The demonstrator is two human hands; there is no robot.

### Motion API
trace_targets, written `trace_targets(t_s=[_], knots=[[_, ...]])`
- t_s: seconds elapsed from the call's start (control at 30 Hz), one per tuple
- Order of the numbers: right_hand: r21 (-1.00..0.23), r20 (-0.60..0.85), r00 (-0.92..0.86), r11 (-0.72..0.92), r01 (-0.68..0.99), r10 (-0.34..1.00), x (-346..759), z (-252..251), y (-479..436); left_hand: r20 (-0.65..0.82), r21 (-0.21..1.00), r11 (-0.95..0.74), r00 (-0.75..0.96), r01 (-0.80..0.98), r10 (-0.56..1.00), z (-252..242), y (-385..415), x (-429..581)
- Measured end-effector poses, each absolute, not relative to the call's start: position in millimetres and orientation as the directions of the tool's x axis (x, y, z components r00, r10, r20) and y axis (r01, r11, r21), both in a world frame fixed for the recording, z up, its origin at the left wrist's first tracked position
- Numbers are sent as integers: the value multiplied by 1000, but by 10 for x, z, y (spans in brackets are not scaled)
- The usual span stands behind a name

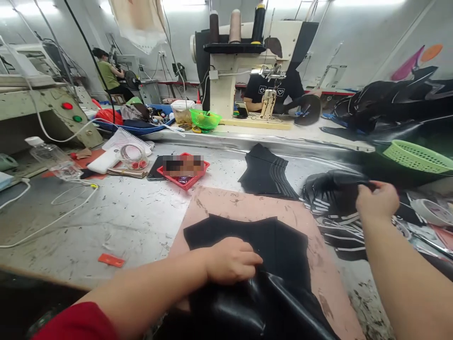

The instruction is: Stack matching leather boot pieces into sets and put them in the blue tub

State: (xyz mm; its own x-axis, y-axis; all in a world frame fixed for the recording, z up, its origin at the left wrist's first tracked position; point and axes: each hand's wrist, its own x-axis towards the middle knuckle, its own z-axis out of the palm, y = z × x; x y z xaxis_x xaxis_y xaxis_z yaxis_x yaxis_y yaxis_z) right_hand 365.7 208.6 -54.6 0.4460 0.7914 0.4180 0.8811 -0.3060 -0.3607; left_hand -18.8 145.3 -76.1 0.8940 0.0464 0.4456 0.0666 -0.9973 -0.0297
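Note:
My left hand (231, 260) is closed, its fingertips pinching the edge of a glossy black leather sheet (244, 309) near the front of the bench. Under it lies a matte black cut piece (283, 243) with an angular outline, spread on a pinkish board (221, 200). Off to the right, my right hand (378, 200) pinches the edge of a black leather piece (334, 186) on a pile of black strips with white edges (345, 231). Beyond the board rests another black cut piece (267, 170) with curved lines along one side.
A red basket (186, 184) sits partly on a dark phone (155, 170). At left are a plastic bottle (53, 158), a white cable (46, 231) and an orange scrap (111, 259). A sewing machine (222, 85) stands behind; people work at the back. A green basket (417, 156) is at right.

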Motion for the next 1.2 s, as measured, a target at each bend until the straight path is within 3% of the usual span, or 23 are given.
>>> trace_targets(t_s=[0.1,0.2,0.27,0.33,0.4,0.47,0.63,0.77,1.03,1.2], knots=[[-455,505,509,-287,843,697,3560,-249,1984,637,43,-978,749,202,183,-735,1504,-236],[-471,595,367,-60,880,715,3327,93,1808,723,116,-931,613,346,317,-608,1524,-265],[-370,674,151,154,916,723,3052,273,1635,736,129,-910,577,395,355,-452,1461,-248],[-250,666,-123,376,892,736,2702,369,1414,755,141,-897,541,420,372,-261,1323,-199],[-166,633,-414,636,753,655,2336,383,1161,774,160,-890,506,427,382,-82,1138,-134],[-165,592,-564,772,614,576,2029,355,917,762,232,-882,487,410,426,39,960,-84],[-400,573,-474,733,551,669,1705,348,611,568,565,-744,487,357,664,43,733,-107],[-579,459,-526,690,435,716,1683,397,628,485,664,-668,486,337,727,18,710,-164],[-567,408,-461,615,548,788,1629,450,658,333,830,-511,536,223,776,205,747,-178],[-498,465,-452,647,578,762,1626,421,680,356,802,-543,531,249,769,158,768,-144]])
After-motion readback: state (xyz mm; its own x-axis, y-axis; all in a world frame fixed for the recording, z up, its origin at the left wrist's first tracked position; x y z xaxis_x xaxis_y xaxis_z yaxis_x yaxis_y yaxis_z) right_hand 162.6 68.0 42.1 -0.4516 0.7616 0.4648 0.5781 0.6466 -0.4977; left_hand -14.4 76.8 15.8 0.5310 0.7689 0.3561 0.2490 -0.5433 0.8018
